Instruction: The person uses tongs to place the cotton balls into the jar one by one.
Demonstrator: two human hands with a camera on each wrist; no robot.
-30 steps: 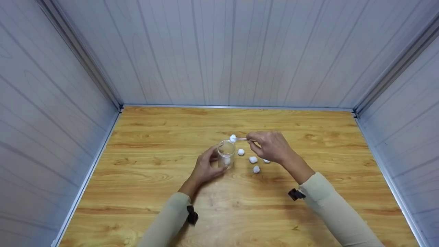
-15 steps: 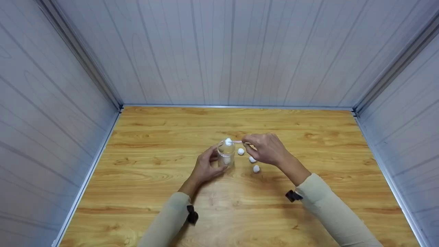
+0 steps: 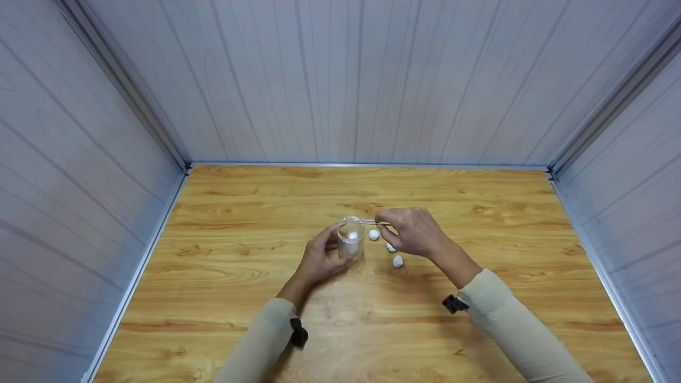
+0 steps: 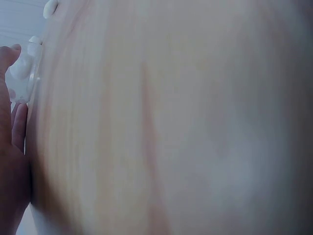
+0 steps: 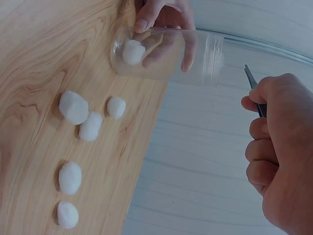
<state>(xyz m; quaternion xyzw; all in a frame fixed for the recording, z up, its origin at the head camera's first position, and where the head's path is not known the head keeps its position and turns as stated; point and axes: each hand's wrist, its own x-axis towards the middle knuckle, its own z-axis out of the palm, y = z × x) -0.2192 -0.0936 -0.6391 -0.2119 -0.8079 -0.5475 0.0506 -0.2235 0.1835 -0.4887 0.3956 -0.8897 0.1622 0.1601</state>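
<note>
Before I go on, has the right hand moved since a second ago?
Yes: in the head view, the right hand has shifted slightly left, closer to the clear jar, which has stayed in place.

The clear cylindrical jar (image 5: 168, 68) is smooth and glossy, glass or plastic; the white round cotton balls (image 5: 73, 107) are matt, fluffy. Slim grey metal tweezers (image 5: 251, 78) look smooth, the flat yellow-brown wood-grained surface (image 3: 351, 330) faintly glossy.

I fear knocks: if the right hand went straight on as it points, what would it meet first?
Probably the clear jar, with the tweezers leading, though they may pass above it; depth is unclear.
</note>
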